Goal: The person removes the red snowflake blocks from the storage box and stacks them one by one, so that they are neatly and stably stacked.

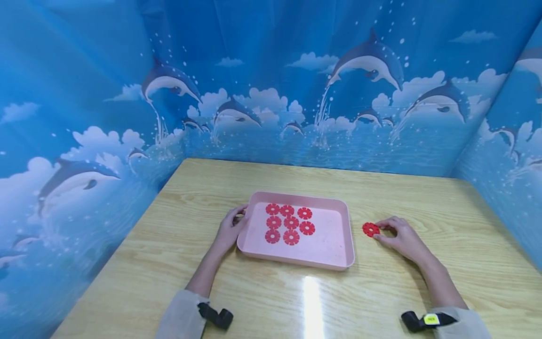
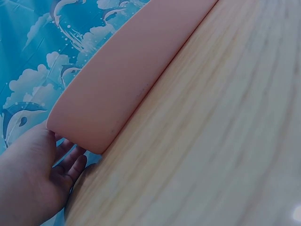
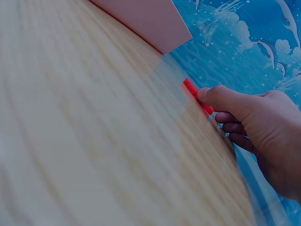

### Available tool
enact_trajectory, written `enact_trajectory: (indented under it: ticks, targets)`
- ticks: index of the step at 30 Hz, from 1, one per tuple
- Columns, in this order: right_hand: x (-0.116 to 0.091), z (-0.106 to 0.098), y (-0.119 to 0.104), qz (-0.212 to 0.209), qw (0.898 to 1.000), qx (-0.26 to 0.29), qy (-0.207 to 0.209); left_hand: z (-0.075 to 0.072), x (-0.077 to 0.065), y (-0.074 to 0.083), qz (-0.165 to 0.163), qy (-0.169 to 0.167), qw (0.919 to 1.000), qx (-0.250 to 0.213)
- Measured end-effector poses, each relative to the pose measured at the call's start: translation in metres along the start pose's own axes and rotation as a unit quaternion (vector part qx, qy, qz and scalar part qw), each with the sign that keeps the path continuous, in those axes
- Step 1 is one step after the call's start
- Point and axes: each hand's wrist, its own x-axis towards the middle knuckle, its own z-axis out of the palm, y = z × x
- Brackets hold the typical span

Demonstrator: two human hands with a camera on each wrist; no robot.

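In the head view a shallow pink tray lies on the table, with several red notched plastic discs spread over its left and middle part. My left hand holds the tray's left end; in the left wrist view its fingers curl beside the outer wall, and the thumb is hidden. To the right of the tray, my right hand pinches another red notched disc between thumb and fingers. The right wrist view shows this red disc edge-on, tilted, close to the tabletop.
The wood-grain table extends around the tray on all sides. A blue curtain with dolphins stands behind and along both sides. Light glares on the tabletop in front of the tray. Both wrists wear black camera mounts.
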Motion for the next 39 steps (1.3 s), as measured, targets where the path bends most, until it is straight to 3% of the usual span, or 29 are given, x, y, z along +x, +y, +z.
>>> enact_trajectory:
  ticks: [12, 18, 22, 29, 36, 39]
  targets:
    - [0.000, -0.002, -0.003, -0.009, 1.000, 0.007, 0.010, -0.001, 0.000, 0.000, 0.004, 0.002, 1.0000, -0.005]
    - [0.002, -0.007, -0.012, -0.024, 0.999, 0.012, 0.040, -0.002, 0.000, 0.001, -0.001, 0.000, 1.0000, 0.002]
    - [0.009, -0.015, -0.031, -0.024, 0.998, 0.020, 0.051, -0.005, -0.003, 0.009, -0.006, 0.000, 1.0000, -0.003]
    - [0.024, -0.015, -0.074, -0.031, 0.998, 0.036, 0.027, -0.008, -0.012, 0.037, -0.004, -0.007, 1.0000, 0.002]
    - [0.044, 0.005, -0.115, -0.051, 0.997, 0.052, 0.003, -0.005, -0.012, 0.036, -0.010, -0.015, 0.9998, -0.002]
    - [0.051, 0.019, -0.130, -0.048, 0.997, 0.054, -0.011, -0.003, -0.006, 0.019, -0.008, -0.013, 0.9999, -0.002]
